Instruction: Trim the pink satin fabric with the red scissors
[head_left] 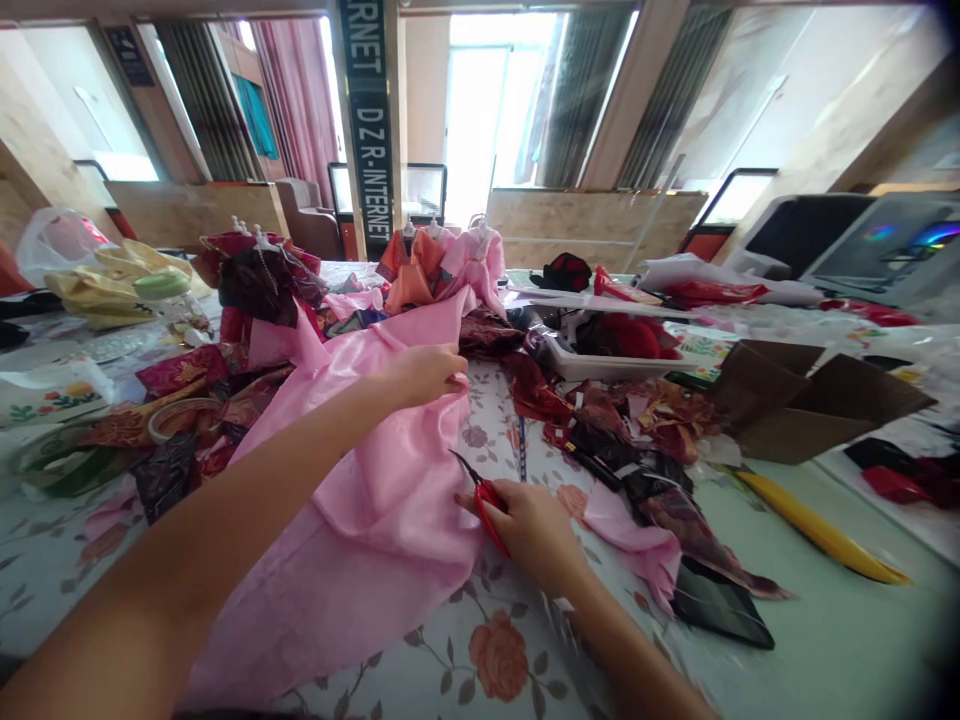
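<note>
Two hands: left (420, 375) pinching pink satin (375, 500), right (529, 530) half-hiding red scissors (489, 505)

Dress forms (442, 270) stand behind the gown (360, 520), apparently on the table (67, 590).

Two hands (420, 375) (525, 530); one red scissors (487, 512)

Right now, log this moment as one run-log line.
left hand: grips pink satin fabric | right hand: holds red-handled scissors near the fabric's edge | beneath: floral tablecloth
</note>
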